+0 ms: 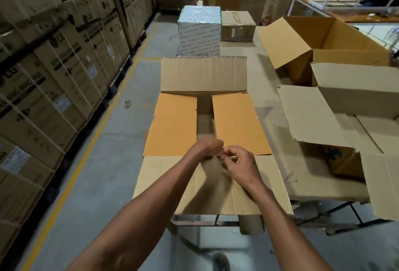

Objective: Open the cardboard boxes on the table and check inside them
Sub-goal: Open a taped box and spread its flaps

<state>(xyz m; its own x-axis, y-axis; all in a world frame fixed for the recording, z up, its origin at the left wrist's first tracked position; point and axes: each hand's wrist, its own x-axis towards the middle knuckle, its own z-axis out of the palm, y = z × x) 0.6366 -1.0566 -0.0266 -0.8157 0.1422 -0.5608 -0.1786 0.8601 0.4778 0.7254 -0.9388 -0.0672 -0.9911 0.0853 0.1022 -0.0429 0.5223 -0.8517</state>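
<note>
A large cardboard box (203, 74) stands on the table right in front of me. Its far outer flap stands upright and its near outer flap (216, 193) lies folded out toward me. Two orange inner flaps (176, 124) lie flat over the opening, with a narrow gap between them. My left hand (206, 145) is curled into a loose fist over the near edge of the opening. My right hand (239, 162) is beside it with thumb and fingers pinched, fingertips touching the left hand. I can make out nothing held in either hand.
Two opened boxes (323, 39) (356, 96) sit to the right on the table (267, 106). A white wrapped box (199, 31) and a sealed brown box (237, 25) stand at the far end. Tall stacks of cartons (54, 65) line the aisle on the left.
</note>
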